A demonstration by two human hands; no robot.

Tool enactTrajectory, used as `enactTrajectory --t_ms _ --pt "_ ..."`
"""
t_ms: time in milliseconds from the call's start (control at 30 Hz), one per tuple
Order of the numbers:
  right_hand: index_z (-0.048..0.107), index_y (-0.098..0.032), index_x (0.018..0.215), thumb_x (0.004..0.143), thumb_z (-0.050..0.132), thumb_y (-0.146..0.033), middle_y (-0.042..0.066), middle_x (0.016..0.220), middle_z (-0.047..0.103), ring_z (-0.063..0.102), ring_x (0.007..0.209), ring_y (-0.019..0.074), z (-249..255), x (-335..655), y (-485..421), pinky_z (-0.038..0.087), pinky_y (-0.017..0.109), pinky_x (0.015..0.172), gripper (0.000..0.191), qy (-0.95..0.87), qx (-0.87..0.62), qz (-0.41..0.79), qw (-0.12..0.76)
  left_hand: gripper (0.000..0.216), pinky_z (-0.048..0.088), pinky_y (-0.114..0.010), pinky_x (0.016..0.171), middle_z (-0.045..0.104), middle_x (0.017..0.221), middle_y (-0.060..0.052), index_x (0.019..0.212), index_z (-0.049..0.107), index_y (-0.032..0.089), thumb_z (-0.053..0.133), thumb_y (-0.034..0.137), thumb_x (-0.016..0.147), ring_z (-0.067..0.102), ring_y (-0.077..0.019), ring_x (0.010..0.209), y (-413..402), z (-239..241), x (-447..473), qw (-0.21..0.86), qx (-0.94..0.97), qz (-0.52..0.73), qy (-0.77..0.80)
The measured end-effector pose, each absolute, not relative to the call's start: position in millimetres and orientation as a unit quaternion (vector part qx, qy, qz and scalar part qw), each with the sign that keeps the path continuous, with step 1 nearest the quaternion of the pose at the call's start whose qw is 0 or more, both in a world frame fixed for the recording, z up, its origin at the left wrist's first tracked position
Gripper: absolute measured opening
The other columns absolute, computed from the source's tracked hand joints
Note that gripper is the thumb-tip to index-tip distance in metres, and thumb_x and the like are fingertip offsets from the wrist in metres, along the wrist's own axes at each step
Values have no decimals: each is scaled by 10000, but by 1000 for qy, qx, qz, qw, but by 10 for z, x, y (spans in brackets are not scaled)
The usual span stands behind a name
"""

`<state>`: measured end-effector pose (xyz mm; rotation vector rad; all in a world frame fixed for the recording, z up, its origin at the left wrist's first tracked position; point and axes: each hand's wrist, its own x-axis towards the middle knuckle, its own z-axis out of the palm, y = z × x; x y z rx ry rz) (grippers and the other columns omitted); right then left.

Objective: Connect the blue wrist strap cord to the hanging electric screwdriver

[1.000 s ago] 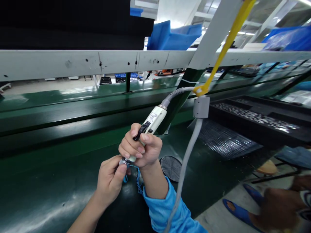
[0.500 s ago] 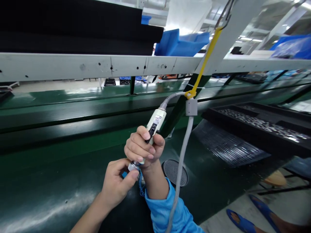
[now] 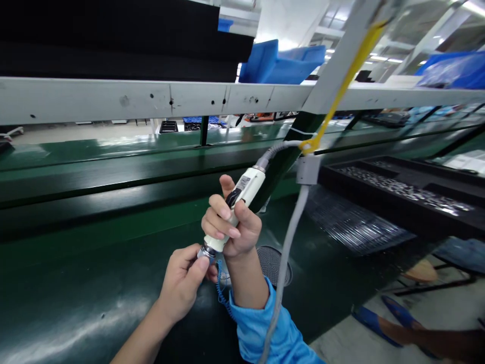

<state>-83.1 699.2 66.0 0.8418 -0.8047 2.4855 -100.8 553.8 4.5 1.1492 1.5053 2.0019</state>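
Gripping the electric screwdriver (image 3: 242, 194) mid-frame, my right hand (image 3: 231, 227) is clenched round its body; my left hand (image 3: 182, 283) pinches its metal tip (image 3: 206, 251). A trigger bump could spin the tip against those fingers. Right of frame, a black tray (image 3: 397, 194) holds small metal parts.

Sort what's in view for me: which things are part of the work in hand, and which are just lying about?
In hand:
- white electric screwdriver, gripped by right hand
- its metal tip, pinched by left hand
- grey power cable on yellow hanging strap

Lying about:
- round black mesh disc
- black parts tray
- blue plastic bins
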Motion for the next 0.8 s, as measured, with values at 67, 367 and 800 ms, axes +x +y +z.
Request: enactTrajectory --t_ms 67,367,800 --pt "699 -312 1303 949 805 -395 -131 707 572 154 387 -5 631 -885 7000 333 143 412 378 -260 330 892 168 464 557 -221 641 752 734 -39 821 714 173 658 578 1040 703 -145 650 5542 47 -995 189 409 711 540" --pt "727 -329 1309 974 764 -396 -97 855 687 259 367 -12 568 -926 7035 424 158 446 343 -263 378 874 157 245 470 -207 631 671 739 26 852 686 195 747 382 999 594 -97 647 5491 155 -988 -108 467 598 642" --pt "729 -257 1293 969 814 -455 -139 713 609 174 328 -45 527 -972 7070 307 87 349 390 -186 395 893 108 282 495 -171 631 692 728 52 836 693 203 945 325 867 610 -80 641 5479 197 -963 -88 480 612 622"
